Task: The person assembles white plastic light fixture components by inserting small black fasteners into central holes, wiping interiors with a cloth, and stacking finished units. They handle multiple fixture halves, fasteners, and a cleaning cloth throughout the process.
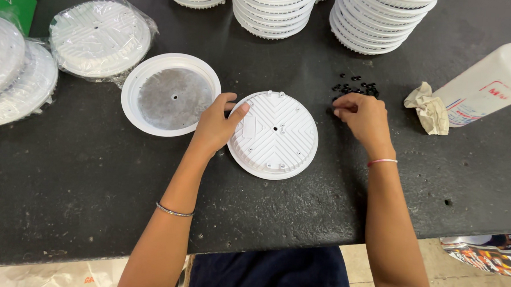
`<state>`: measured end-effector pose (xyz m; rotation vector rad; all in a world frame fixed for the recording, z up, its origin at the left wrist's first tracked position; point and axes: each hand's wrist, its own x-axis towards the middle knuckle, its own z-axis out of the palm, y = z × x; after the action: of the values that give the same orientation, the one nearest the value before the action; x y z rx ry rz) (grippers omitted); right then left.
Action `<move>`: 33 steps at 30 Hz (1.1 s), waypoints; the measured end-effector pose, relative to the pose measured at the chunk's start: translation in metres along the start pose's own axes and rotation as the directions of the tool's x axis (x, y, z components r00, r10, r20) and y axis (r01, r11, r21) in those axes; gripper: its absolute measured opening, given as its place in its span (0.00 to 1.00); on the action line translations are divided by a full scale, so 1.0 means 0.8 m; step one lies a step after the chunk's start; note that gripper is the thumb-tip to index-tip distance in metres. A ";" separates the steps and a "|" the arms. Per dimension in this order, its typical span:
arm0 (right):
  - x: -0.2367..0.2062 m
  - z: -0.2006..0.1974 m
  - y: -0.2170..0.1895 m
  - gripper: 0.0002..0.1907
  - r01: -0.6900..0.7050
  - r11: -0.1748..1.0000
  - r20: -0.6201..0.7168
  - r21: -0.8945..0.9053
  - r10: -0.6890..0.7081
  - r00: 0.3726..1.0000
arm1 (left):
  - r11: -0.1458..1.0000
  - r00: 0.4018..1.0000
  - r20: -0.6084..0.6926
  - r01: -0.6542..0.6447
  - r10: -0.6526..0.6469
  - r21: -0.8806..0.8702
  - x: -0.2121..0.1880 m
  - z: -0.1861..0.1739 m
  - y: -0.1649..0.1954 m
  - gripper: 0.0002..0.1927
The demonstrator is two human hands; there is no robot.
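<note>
Left hand (pixel 214 124) rests against the left rim of a white round ribbed housing (pixel 274 135) lying face-down on the black worktable (pixel 78 192), thumb laid over its edge, steadying rather than lifting it. Right hand (pixel 363 117) sits just right of the housing with fingertips pinched together at a scatter of small black parts (pixel 354 86); whether one is caught between them cannot be told. White ring with a grey centre (pixel 170 94) lies just left, stacked housings (pixel 274 7) behind, crumpled cloth (pixel 427 109) and white bottle (pixel 492 83) at right.
</note>
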<state>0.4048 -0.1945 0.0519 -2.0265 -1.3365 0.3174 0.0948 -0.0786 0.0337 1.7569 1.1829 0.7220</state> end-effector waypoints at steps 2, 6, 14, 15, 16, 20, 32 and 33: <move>0.000 0.000 0.001 0.11 -0.002 1.000 -0.001 -0.028 0.002 1.000 | 1.000 1.000 0.003 0.017 -0.017 -0.025 -0.002 -0.001 0.002 0.35; 0.000 0.004 0.003 0.12 0.056 0.995 -0.014 -0.079 -0.057 0.998 | 1.000 1.000 0.002 0.010 -0.010 -0.027 -0.003 -0.001 0.005 0.34; -0.003 0.004 -0.012 0.12 0.131 0.990 -0.027 -0.055 -0.133 0.991 | 1.000 1.000 -0.008 -0.022 0.022 0.012 0.000 0.005 -0.002 0.33; -0.005 0.002 -0.019 0.11 0.129 0.992 -0.025 0.014 -0.129 0.991 | 1.000 1.000 -0.009 -0.022 0.022 0.018 0.001 0.006 -0.003 0.33; -0.008 0.001 -0.028 0.11 0.127 0.988 -0.020 0.084 -0.126 0.992 | 0.999 0.999 -0.021 -0.046 0.047 0.024 0.002 0.007 -0.004 0.33; -0.026 0.007 -0.074 0.10 0.282 0.892 0.105 0.353 -0.338 0.935 | 0.998 0.998 -0.044 -0.042 0.045 0.051 0.003 0.015 -0.007 0.34; -0.060 0.014 -0.136 0.11 0.420 0.901 0.200 0.106 -0.434 0.879 | 0.996 0.995 -0.078 -0.057 0.062 0.070 0.001 0.029 -0.002 0.33; -0.060 0.015 -0.136 0.11 0.417 0.904 0.199 0.097 -0.428 0.881 | 0.995 0.995 -0.078 -0.059 0.065 0.074 0.001 0.029 -0.001 0.33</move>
<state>0.2992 -0.2059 0.1067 -1.6318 -1.8432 0.3724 0.1142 -0.0856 0.0224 1.8459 1.2265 0.8025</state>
